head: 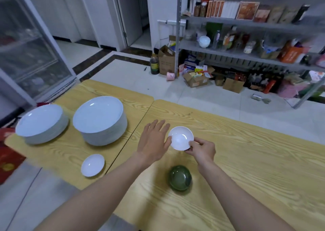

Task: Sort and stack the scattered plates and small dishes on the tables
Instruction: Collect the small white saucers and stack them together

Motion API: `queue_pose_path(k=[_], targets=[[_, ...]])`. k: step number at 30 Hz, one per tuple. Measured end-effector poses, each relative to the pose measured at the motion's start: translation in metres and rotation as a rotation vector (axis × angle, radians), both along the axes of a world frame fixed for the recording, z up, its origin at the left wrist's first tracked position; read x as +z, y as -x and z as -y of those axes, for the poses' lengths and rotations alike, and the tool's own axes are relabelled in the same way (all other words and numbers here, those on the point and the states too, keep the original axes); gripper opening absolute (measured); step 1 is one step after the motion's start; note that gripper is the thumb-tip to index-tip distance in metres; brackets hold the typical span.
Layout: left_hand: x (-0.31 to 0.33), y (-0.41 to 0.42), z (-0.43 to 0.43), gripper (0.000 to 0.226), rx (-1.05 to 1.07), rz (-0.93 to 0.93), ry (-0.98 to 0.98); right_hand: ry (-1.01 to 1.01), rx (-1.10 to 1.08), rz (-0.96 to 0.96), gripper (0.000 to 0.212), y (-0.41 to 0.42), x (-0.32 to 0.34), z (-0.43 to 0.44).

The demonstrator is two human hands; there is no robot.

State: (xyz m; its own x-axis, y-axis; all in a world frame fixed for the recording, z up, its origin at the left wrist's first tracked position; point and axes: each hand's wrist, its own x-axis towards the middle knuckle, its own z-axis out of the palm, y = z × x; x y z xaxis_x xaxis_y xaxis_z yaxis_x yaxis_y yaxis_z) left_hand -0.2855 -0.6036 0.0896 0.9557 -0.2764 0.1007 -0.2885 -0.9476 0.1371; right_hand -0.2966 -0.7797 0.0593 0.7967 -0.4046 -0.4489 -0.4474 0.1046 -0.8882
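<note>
As the right hand (202,150) pinches the small dish (181,138), shelf goods (246,42) blur.

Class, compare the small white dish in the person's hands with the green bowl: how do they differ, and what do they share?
The small white dish is white and shallow; the green bowl is dark green and deeper. The right hand pinches the dish's rim and the left hand touches its other edge; the bowl sits untouched on the table. Both are small, round and look empty.
</note>
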Motion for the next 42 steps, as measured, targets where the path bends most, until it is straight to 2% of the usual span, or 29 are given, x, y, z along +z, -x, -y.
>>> queue_pose_path(k=[10, 21, 29, 33, 36, 42], targets=[[0.005, 0.039, -0.078, 0.05, 0.098, 0.05, 0.018, -0.071, 0.073, 0.009, 0.029, 0.031, 0.01, -0.082], [-0.012, 0.057, -0.181, 0.044, 0.085, 0.061, 0.06, -0.065, 0.093, -0.012, 0.031, 0.04, 0.014, -0.185], [-0.033, 0.064, -0.228, 0.048, 0.117, 0.011, 0.131, -0.061, 0.08, -0.052, 0.028, 0.048, 0.004, -0.225], [-0.058, 0.072, -0.253, 0.044, 0.256, -0.092, 0.311, -0.048, 0.074, -0.072, 0.019, 0.054, -0.003, -0.237], [-0.077, 0.075, -0.268, 0.047, 0.508, -0.262, 0.522, -0.035, 0.046, -0.098, 0.019, 0.057, -0.009, -0.243], [-0.115, 0.072, -0.282, 0.052, 0.725, -0.454, 0.633, -0.041, -0.005, -0.135, 0.023, 0.061, -0.017, -0.251]])
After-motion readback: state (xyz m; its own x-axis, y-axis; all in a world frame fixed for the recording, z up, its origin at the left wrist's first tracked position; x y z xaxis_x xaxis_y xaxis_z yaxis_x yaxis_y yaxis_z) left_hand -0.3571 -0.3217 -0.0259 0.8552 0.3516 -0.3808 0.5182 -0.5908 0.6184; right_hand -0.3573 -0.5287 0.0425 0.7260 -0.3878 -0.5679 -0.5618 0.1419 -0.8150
